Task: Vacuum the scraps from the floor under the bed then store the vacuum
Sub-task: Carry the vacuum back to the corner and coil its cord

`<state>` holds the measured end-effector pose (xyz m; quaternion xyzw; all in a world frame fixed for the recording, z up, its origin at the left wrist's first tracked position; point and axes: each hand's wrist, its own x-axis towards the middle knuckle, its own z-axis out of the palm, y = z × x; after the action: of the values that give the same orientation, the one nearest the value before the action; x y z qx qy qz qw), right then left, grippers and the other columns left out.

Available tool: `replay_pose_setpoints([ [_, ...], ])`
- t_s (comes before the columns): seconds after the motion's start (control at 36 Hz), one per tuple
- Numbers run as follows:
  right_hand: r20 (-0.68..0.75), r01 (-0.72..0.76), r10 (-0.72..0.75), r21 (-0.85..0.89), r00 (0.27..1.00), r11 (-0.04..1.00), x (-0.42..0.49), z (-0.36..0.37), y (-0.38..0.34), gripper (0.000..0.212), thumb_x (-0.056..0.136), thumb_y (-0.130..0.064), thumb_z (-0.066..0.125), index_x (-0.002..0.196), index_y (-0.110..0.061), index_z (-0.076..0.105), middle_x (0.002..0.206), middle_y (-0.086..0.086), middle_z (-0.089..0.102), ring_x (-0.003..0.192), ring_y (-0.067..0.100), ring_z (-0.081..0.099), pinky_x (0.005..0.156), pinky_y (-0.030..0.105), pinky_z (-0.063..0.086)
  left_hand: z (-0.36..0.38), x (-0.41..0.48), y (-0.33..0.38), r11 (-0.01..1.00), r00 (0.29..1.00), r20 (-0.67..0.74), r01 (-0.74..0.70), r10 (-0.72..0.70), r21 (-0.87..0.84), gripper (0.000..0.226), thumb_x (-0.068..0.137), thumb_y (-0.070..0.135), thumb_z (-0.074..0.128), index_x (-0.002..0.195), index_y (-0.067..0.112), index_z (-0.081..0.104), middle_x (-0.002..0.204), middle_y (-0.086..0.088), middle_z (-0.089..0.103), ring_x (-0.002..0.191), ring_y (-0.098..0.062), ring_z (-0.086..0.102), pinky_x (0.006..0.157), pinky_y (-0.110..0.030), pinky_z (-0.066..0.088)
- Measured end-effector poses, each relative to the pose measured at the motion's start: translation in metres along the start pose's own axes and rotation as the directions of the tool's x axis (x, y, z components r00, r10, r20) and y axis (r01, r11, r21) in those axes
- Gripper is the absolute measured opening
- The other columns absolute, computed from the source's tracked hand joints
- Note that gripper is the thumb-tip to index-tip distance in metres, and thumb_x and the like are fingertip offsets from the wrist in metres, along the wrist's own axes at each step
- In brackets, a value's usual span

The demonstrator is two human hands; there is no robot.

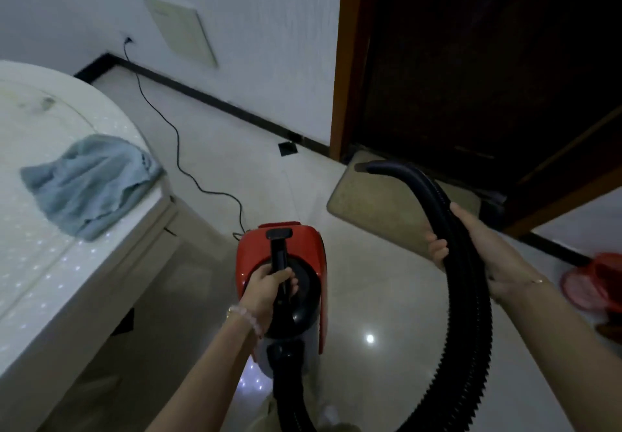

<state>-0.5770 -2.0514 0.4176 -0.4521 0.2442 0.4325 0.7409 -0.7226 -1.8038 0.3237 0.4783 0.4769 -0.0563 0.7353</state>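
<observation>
A red canister vacuum hangs above the pale tiled floor, carried by its black top handle. My left hand is shut around that handle. Its black ribbed hose loops from the vacuum's near end up to the right, ending in an open black nozzle pointing left. My right hand grips the hose just below the smooth nozzle section. The bed with a white mattress stands at the left. No scraps show on the floor.
The vacuum's black cord trails across the floor to a wall socket. A blue cloth lies on the mattress. A beige mat lies before a dark wooden doorway. Red plastic basins sit at the right.
</observation>
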Motion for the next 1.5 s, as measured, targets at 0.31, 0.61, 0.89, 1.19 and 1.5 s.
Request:
replay_pose_setpoints([
  [0.31, 0.052, 0.015, -0.008, -0.149, 0.999, 0.989, 0.058, 0.12, -0.11, 0.044, 0.093, -0.043, 0.047, 0.114, -0.005, 0.047, 0.071, 0.009, 0.054, 0.039, 0.009, 0.05, 0.033, 0.017, 0.045, 0.007, 0.047, 0.134, 0.981, 0.994, 0.066, -0.078, 0.091, -0.178, 0.015, 0.095, -0.004, 0.048, 0.081, 0.002, 0.05, 0.074, -0.009, 0.053, 0.066, -0.015, 0.054, 0.05, -0.018, 0.056],
  [0.61, 0.156, -0.038, 0.077, -0.236, 0.985, 0.971, 0.164, 0.231, -0.182, 0.032, 0.09, -0.032, 0.054, 0.109, -0.006, 0.052, 0.068, 0.014, 0.055, 0.038, 0.011, 0.049, 0.032, 0.017, 0.045, -0.002, 0.116, 0.257, 0.954, 0.981, -0.074, -0.19, 0.178, -0.231, 0.011, 0.092, -0.002, 0.053, 0.083, 0.004, 0.055, 0.071, -0.009, 0.056, 0.064, -0.016, 0.057, 0.057, -0.022, 0.053],
  [0.89, 0.197, -0.113, 0.171, -0.273, 0.965, 0.955, 0.301, 0.327, -0.27, 0.033, 0.087, -0.029, 0.062, 0.103, -0.003, 0.05, 0.076, 0.015, 0.054, 0.041, 0.014, 0.051, 0.035, 0.02, 0.048, -0.017, 0.209, 0.349, 0.915, 0.94, -0.268, -0.286, 0.211, -0.283, 0.007, 0.093, -0.004, 0.051, 0.087, -0.001, 0.051, 0.07, -0.012, 0.051, 0.063, -0.019, 0.052, 0.043, -0.015, 0.052],
  [1.19, 0.258, -0.19, 0.343, -0.476, 0.903, 0.859, 0.412, 0.465, -0.34, 0.028, 0.089, -0.03, 0.059, 0.09, -0.005, 0.048, 0.071, 0.01, 0.049, 0.039, 0.012, 0.049, 0.035, 0.019, 0.047, -0.033, 0.283, 0.434, 0.858, 0.876, -0.456, -0.351, 0.159, -0.374, 0.011, 0.092, -0.003, 0.052, 0.083, 0.002, 0.052, 0.068, -0.01, 0.051, 0.049, -0.013, 0.056, 0.039, -0.013, 0.049],
  [1.5, 0.267, -0.236, 0.466, -0.595, 0.844, 0.769, 0.537, 0.61, -0.348, 0.026, 0.092, -0.026, 0.055, 0.088, -0.001, 0.053, 0.067, 0.011, 0.05, 0.036, 0.013, 0.049, 0.033, 0.019, 0.045, -0.093, 0.374, 0.521, 0.814, 0.839, -0.54, -0.361, 0.071, -0.454, 0.005, 0.093, 0.002, 0.054, 0.088, 0.001, 0.054, 0.072, -0.01, 0.052, 0.062, -0.017, 0.052, 0.054, -0.022, 0.048],
])
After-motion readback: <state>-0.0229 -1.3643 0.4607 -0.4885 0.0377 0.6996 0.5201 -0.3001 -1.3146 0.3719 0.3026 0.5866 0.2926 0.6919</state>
